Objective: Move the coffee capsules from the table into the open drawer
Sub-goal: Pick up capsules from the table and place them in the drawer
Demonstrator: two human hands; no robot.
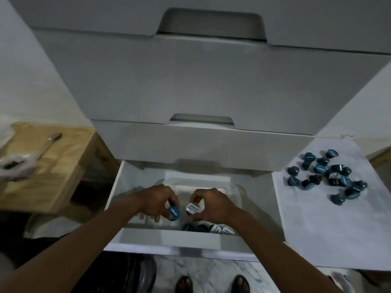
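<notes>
Both my hands are inside the open white drawer (190, 243), over a clear plastic container (237, 188). My left hand (157, 203) grips a blue coffee capsule (174, 212) with its printed lid facing me. My right hand (211, 205) grips a capsule with a white lid (192, 208). The two capsules are close together, nearly touching. Below them, several blue and white-lidded capsules (208, 228) lie at the container's near end. On the table at the right, a heap of several dark blue capsules (326, 177) lies on a white sheet (330, 229).
Shut white drawer fronts (203, 142) rise above the open drawer. At the left is a wooden table (46, 172) with a metal spoon (49, 143) and a white packet (15, 167). My sandalled feet (211, 284) stand on marble floor below.
</notes>
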